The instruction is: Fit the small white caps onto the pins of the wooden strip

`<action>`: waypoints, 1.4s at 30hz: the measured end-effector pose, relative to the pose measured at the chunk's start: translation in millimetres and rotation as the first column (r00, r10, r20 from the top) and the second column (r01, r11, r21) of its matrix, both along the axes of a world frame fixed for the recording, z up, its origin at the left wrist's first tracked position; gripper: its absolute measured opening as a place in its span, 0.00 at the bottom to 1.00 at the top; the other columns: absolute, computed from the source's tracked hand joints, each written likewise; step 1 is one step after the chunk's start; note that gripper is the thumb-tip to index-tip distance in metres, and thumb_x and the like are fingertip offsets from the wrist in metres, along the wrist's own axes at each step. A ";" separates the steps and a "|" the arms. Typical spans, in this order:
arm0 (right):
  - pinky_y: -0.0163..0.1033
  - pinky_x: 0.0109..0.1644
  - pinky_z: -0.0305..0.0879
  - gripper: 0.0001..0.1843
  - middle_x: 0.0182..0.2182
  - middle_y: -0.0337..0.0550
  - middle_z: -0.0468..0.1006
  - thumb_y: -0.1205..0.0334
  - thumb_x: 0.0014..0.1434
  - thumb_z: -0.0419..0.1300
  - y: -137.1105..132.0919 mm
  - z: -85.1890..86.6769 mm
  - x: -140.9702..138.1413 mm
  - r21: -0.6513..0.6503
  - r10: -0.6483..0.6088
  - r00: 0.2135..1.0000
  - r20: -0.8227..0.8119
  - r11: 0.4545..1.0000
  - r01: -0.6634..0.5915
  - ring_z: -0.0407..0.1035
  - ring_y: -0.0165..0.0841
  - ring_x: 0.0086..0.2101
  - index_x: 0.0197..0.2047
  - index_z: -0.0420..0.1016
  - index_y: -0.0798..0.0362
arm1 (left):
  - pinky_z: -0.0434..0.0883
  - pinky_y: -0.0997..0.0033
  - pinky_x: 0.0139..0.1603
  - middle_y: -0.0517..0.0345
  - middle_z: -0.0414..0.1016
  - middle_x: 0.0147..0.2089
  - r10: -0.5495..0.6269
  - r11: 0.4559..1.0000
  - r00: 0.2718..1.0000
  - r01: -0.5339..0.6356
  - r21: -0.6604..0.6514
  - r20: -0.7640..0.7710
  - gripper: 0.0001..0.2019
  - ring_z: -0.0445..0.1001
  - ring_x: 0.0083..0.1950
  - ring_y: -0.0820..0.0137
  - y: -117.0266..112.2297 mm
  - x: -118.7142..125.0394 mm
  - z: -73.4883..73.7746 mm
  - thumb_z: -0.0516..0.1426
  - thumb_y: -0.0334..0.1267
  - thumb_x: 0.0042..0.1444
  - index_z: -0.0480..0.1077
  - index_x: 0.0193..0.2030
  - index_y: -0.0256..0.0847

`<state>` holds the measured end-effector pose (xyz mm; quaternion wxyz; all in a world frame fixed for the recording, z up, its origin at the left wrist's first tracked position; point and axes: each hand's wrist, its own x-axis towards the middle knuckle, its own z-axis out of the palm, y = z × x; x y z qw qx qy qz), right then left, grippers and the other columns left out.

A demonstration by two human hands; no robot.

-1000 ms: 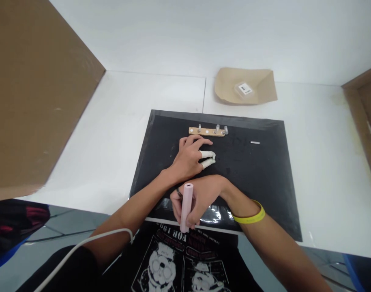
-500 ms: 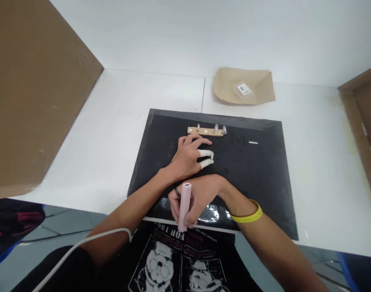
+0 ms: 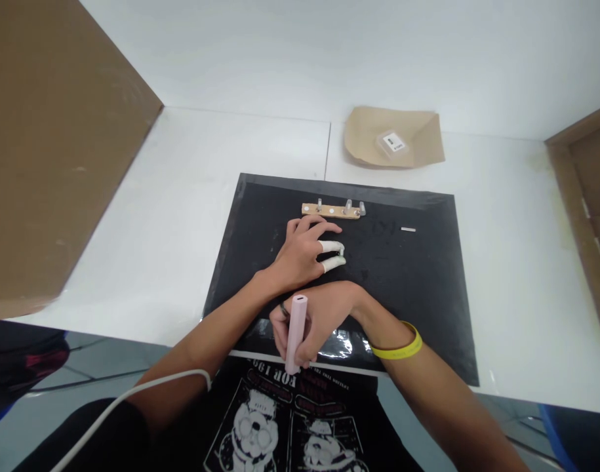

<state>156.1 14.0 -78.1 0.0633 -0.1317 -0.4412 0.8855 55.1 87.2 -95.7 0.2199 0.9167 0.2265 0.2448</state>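
My left hand (image 3: 302,252) rests on the black mat (image 3: 393,275), with white finger cots on its thumb and index finger. Those two tips are pinched together; a tiny pale thing may be between them, too small to name. The other fingers reach toward a narrow wooden strip (image 3: 324,211) bearing white dots and several small clear upright pieces. Closer to my body, my right hand (image 3: 324,321) is wrapped round a pink pen-shaped device (image 3: 296,334) with a small slot in its upper end. Its lower end points toward my shirt, and its tip is hard to make out.
Behind the mat stands a brown paper tray (image 3: 422,141) holding a small labelled clear box (image 3: 392,143). A short thin light rod (image 3: 408,229) lies on the mat's right part. Brown panels flank the white table, and a white cable (image 3: 127,393) crosses my left arm.
Both hands keep nearly the same pose and hold. The whole view has shifted very slightly.
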 end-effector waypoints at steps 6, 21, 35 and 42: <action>0.34 0.34 0.81 0.19 0.33 0.38 0.82 0.64 0.45 0.77 2.0 1.5 0.7 0.007 0.017 1.000 0.006 1.000 -0.017 0.80 0.30 0.31 0.36 0.73 0.57 | 0.57 0.50 0.61 0.54 0.81 0.62 -0.009 1.000 1.000 0.009 0.000 0.007 0.08 0.71 0.64 0.55 0.4 0.4 0.0 0.69 0.46 0.61 0.83 0.41 0.45; 0.34 0.34 0.80 0.20 0.34 0.37 0.83 0.65 0.45 0.78 0.7 0.4 0.4 0.002 0.011 1.000 0.008 1.000 -0.011 0.80 0.31 0.31 0.36 0.72 0.56 | 0.58 0.50 0.63 0.55 0.80 0.63 -0.008 1.000 0.999 0.007 -0.017 -0.031 0.06 0.70 0.66 0.55 -0.4 -1.1 2.4 0.68 0.42 0.62 0.82 0.43 0.46; 0.35 0.34 0.80 0.22 0.34 0.37 0.83 0.64 0.44 0.78 -0.2 0.0 0.2 -0.002 0.005 1.000 0.016 1.000 -0.005 0.81 0.31 0.31 0.36 0.71 0.55 | 0.58 0.49 0.62 0.55 0.81 0.62 0.013 0.999 1.000 -0.014 -0.045 -0.020 0.05 0.70 0.65 0.57 0.2 0.3 2.1 0.65 0.40 0.65 0.85 0.43 0.49; 0.34 0.33 0.81 0.21 0.34 0.37 0.83 0.65 0.44 0.78 -1.1 -1.7 0.2 -0.006 -0.013 1.000 0.003 1.000 0.013 0.80 0.31 0.31 0.36 0.71 0.55 | 0.58 0.49 0.62 0.54 0.81 0.61 0.025 0.998 0.999 -0.027 -0.055 -0.029 0.05 0.70 0.64 0.57 -0.4 1.1 3.8 0.65 0.38 0.65 0.85 0.42 0.48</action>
